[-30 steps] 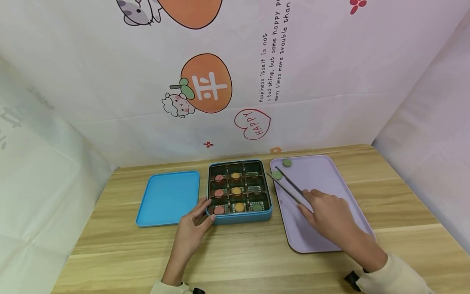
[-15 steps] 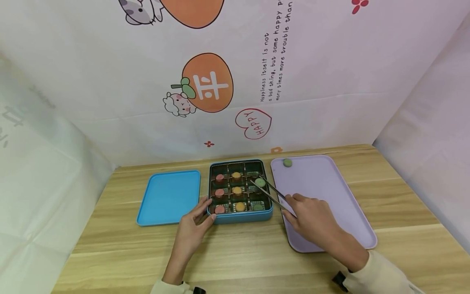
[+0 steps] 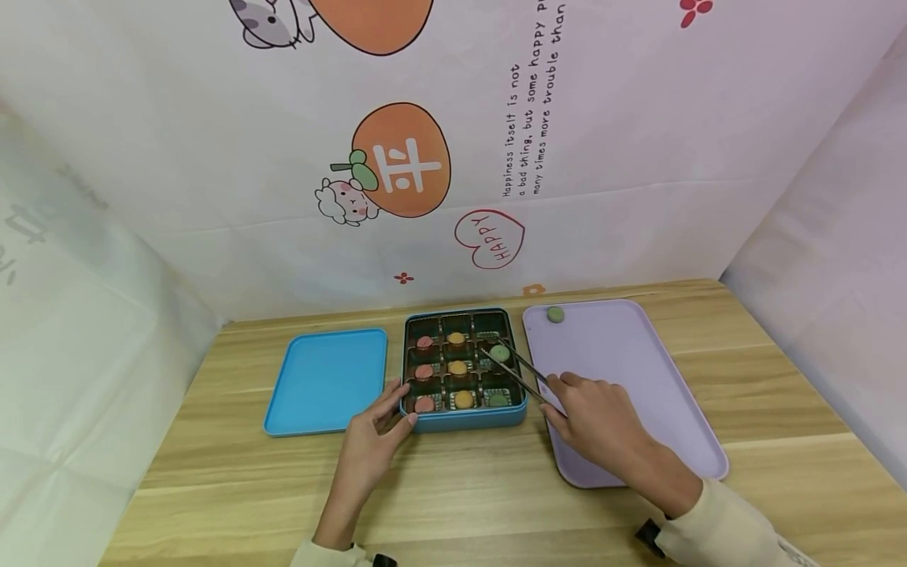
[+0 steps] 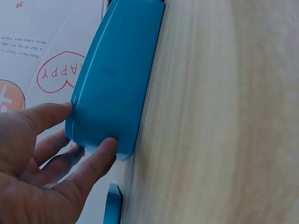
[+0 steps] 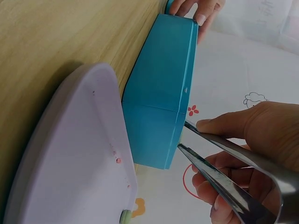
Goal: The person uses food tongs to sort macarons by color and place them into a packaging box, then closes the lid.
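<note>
My left hand point(image 3: 372, 441) holds the front left corner of a blue tin box point(image 3: 468, 422), its thumb and fingers on either side. In the right hand point(image 3: 595, 417) is a pair of metal tongs point(image 5: 243, 158), tips reaching inside the box. A round green macaron-like piece point(image 3: 499, 353) lies between the tongs' arms at the middle right compartment; I cannot tell whether it touches the bottom. Pink pieces point(image 3: 423, 372) fill the left column, yellow ones point(image 3: 457, 368) the middle column. Another green piece point(image 3: 498, 400) sits in the front right compartment.
A lilac tray point(image 3: 623, 339) lies right of the box, with one green piece point(image 3: 556, 314) at its back left corner. To the left rests a flat blue lid point(image 3: 329, 382). A printed white cloth point(image 3: 602, 236) hangs behind the wooden table point(image 3: 453, 504).
The right hand and tongs have moved left from the tray to the box, bringing a green piece over the middle right compartment. The left hand has stayed at the corner.
</note>
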Demonstrator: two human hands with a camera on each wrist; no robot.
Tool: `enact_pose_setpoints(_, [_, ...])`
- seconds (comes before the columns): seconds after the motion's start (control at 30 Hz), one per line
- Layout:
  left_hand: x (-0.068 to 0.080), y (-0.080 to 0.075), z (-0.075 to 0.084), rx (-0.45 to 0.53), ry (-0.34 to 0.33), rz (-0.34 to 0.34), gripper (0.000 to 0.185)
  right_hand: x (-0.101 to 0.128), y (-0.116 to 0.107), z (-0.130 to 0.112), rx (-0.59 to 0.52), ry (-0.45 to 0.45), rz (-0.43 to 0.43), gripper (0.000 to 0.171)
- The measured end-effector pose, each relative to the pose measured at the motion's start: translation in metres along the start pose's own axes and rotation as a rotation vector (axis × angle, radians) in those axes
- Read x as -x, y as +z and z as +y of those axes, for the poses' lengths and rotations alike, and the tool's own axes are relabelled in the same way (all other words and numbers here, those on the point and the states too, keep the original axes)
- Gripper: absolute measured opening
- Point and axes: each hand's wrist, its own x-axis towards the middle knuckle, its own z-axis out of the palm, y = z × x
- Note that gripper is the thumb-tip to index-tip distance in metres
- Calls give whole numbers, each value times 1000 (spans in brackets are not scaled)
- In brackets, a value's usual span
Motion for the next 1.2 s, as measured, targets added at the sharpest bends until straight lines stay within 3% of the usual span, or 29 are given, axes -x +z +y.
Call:
enact_pose_setpoints(0.6, [2,0,2,15,8,-5,51,1,-1,1,-5,2,17,30])
enact_pose_setpoints(0.97, [-1,0,-1,-5,-10,3,50,-3,-13,15,-25,106,28,33])
enact_pose_setpoints(1.2, [-1,0,-1,-5,-13,1,51,-6,-7,33,-36,158,44,34])
